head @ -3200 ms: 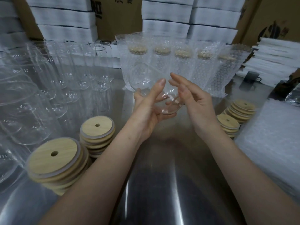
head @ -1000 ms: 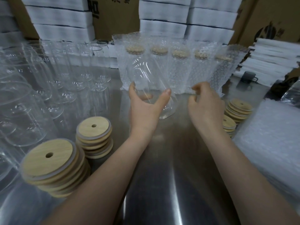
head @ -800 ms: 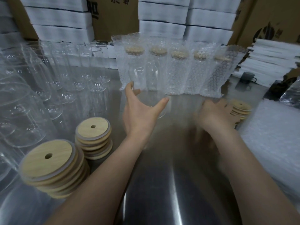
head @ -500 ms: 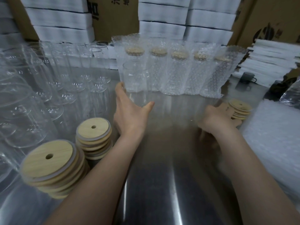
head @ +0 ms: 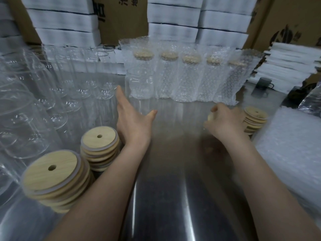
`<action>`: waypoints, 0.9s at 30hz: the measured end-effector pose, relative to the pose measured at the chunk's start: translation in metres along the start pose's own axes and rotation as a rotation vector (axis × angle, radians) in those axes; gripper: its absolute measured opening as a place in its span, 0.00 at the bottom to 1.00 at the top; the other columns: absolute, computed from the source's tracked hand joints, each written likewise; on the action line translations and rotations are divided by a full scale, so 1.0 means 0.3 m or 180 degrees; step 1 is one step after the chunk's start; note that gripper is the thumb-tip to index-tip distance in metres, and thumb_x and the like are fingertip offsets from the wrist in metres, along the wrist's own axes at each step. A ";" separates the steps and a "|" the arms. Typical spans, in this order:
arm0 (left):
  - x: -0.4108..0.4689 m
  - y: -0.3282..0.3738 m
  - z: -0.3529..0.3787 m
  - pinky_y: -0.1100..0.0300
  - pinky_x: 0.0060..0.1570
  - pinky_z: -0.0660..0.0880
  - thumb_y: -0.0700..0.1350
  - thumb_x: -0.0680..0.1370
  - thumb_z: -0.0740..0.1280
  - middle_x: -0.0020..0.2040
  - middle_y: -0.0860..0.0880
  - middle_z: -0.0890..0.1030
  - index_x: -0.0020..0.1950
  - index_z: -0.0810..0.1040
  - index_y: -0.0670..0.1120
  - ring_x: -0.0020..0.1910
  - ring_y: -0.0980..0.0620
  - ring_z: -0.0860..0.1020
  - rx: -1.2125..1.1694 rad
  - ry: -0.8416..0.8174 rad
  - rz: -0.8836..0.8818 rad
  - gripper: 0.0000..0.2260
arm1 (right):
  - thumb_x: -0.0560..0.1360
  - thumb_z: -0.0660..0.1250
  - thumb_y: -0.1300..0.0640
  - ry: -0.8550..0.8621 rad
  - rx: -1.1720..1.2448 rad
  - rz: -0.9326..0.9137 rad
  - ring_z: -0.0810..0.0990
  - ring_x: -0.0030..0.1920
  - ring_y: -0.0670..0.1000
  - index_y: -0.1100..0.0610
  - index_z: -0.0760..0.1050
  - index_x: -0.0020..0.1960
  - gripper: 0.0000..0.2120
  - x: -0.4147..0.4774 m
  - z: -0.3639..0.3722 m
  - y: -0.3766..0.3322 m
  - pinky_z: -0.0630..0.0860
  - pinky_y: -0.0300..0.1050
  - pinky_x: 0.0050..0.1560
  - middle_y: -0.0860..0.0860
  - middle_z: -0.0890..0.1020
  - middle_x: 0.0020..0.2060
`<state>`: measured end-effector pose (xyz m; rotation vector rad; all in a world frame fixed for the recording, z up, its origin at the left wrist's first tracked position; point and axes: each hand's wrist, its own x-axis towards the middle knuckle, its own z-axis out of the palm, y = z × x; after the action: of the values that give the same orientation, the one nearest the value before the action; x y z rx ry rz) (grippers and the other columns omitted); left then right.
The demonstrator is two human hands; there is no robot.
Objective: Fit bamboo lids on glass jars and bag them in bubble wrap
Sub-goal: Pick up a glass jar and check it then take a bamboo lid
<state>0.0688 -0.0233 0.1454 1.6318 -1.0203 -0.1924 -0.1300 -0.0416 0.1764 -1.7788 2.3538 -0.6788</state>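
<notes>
Two hands work over the worktop (head: 173, 171): left hand (head: 133, 122) spread around a jar (head: 140, 94), right hand (head: 224, 119) gripping a lid (head: 210, 117).

On the steel counter (head: 173, 197), rows of clear glass jars (head: 43, 94) stood at the left, with two stacks of round bamboo lids with a centre hole (head: 52, 174) before them. Five lidded jars in bubble-wrap bags (head: 187, 77) stood in a row at the back centre, before stacked white foam blocks (head: 173, 20). A third bamboo lid stack (head: 254, 119) sat at the right, beside a pile of flat bubble-wrap bags (head: 288, 146).
</notes>
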 end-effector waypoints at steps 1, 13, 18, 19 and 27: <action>-0.002 0.002 -0.002 0.49 0.62 0.70 0.49 0.68 0.79 0.76 0.48 0.65 0.79 0.49 0.52 0.72 0.46 0.68 -0.0006 0.0012 0.0036 0.50 | 0.72 0.71 0.53 0.0115 0.0262 -0.0190 0.67 0.65 0.63 0.52 0.71 0.63 0.21 -0.003 0.006 -0.007 0.65 0.49 0.63 0.61 0.68 0.63; -0.043 0.080 -0.045 0.49 0.46 0.76 0.40 0.71 0.72 0.67 0.42 0.66 0.75 0.62 0.45 0.60 0.45 0.73 -0.0137 0.0550 0.0970 0.34 | 0.81 0.62 0.52 -0.1091 0.4333 0.0174 0.79 0.39 0.54 0.54 0.76 0.54 0.07 -0.052 0.043 -0.123 0.81 0.46 0.34 0.54 0.76 0.44; -0.078 0.102 -0.039 0.43 0.52 0.75 0.35 0.70 0.65 0.57 0.35 0.73 0.60 0.77 0.35 0.55 0.38 0.75 -0.0412 0.0485 0.2119 0.18 | 0.83 0.52 0.43 -0.1784 0.5008 0.0427 0.81 0.33 0.54 0.56 0.75 0.50 0.20 -0.067 0.039 -0.141 0.78 0.44 0.33 0.58 0.83 0.40; -0.088 0.104 -0.033 0.45 0.56 0.74 0.36 0.70 0.66 0.57 0.36 0.75 0.59 0.78 0.36 0.56 0.38 0.75 -0.0367 0.0301 0.2210 0.17 | 0.83 0.51 0.42 -0.1856 0.5092 0.0419 0.82 0.33 0.53 0.55 0.75 0.50 0.21 -0.069 0.042 -0.142 0.79 0.45 0.36 0.56 0.84 0.37; -0.128 0.096 0.023 0.52 0.78 0.48 0.53 0.80 0.63 0.80 0.46 0.53 0.79 0.53 0.43 0.79 0.52 0.49 0.0062 -0.1960 0.1998 0.33 | 0.83 0.52 0.45 -0.2356 0.5519 0.0481 0.84 0.51 0.51 0.57 0.80 0.57 0.22 -0.084 0.052 -0.141 0.82 0.43 0.43 0.54 0.85 0.49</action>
<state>0.0266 -0.0007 0.1532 1.2064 -1.9556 -0.2639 -0.0794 -0.0314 0.1756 -0.7079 0.6776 -1.1409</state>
